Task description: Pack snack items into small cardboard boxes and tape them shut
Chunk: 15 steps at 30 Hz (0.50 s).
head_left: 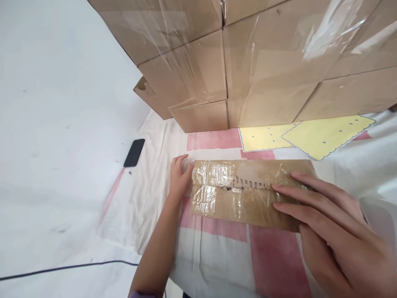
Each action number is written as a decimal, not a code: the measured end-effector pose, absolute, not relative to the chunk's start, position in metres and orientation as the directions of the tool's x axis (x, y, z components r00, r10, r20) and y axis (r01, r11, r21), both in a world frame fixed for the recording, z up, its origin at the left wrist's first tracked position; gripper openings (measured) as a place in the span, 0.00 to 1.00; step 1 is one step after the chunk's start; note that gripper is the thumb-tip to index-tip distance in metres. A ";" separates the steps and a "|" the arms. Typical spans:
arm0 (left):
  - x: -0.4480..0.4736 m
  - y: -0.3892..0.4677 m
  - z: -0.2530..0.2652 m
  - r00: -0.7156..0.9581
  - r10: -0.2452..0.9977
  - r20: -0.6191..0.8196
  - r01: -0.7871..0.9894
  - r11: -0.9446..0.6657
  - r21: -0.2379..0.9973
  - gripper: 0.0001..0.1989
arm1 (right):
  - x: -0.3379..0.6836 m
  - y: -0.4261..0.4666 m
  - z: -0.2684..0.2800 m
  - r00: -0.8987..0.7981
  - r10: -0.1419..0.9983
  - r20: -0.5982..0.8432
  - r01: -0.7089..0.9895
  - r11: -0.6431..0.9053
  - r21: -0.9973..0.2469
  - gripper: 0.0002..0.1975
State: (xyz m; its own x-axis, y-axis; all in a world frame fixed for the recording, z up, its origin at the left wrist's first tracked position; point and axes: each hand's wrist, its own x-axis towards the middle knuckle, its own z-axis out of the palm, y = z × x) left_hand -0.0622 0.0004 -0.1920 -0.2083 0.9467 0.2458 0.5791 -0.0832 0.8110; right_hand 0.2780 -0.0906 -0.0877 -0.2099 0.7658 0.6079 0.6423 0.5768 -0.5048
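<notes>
A flat brown cardboard box [245,203], wrapped in clear tape, lies on a white, pink and yellow cloth [217,248]. A torn, jagged seam runs along the middle of its top. My left hand [179,179] rests against the box's left end with its fingers curled at the edge. My right hand [322,219] lies flat on the box's right part, fingers stretched out and pointing left toward the seam. Neither hand grips anything.
A tall stack of taped cardboard boxes [248,62] stands just behind the flat box. A black phone [134,152] lies on the white floor to the left. A thin dark cable [62,269] crosses the floor at the lower left.
</notes>
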 end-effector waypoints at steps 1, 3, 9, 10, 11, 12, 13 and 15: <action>-0.073 0.009 -0.194 -0.260 0.939 0.225 0.653 -0.001 0.758 0.22 | 0.278 -0.090 -0.089 -0.214 0.758 0.617 0.641 0.586 -0.497 0.15; -0.090 0.021 -0.194 -0.337 0.929 0.153 0.795 0.193 0.575 0.24 | 0.278 -0.089 -0.090 -0.224 0.751 0.622 0.642 0.593 -0.485 0.14; -0.104 0.030 -0.191 -0.378 0.925 -0.034 0.909 0.378 0.176 0.33 | 0.278 -0.088 -0.094 -0.212 0.741 0.637 0.616 0.607 -0.502 0.13; -0.103 0.030 -0.192 -0.373 0.927 -0.039 0.913 0.374 0.164 0.33 | 0.277 -0.087 -0.095 -0.207 0.740 0.640 0.608 0.610 -0.509 0.13; -0.103 0.030 -0.192 -0.366 0.930 -0.042 0.917 0.368 0.155 0.34 | 0.277 -0.087 -0.096 -0.196 0.735 0.649 0.602 0.613 -0.512 0.13; -0.103 0.029 -0.193 -0.359 0.932 -0.043 0.921 0.361 0.148 0.34 | 0.277 -0.086 -0.098 -0.187 0.736 0.651 0.603 0.609 -0.515 0.13; -0.103 0.029 -0.193 -0.351 0.935 -0.041 0.924 0.353 0.144 0.34 | 0.277 -0.085 -0.099 -0.177 0.735 0.655 0.603 0.607 -0.518 0.13; -0.104 0.029 -0.193 -0.341 0.940 -0.033 0.928 0.342 0.150 0.34 | 0.276 -0.082 -0.102 -0.160 0.725 0.670 0.600 0.611 -0.517 0.13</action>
State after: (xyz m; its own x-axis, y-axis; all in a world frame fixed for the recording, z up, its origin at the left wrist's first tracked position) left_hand -0.1036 0.0286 -0.1929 -0.3408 0.9395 -0.0330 0.9277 0.3418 0.1498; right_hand 0.2763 -0.0824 -0.1017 -0.1596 0.7246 0.6705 0.5997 0.6106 -0.5172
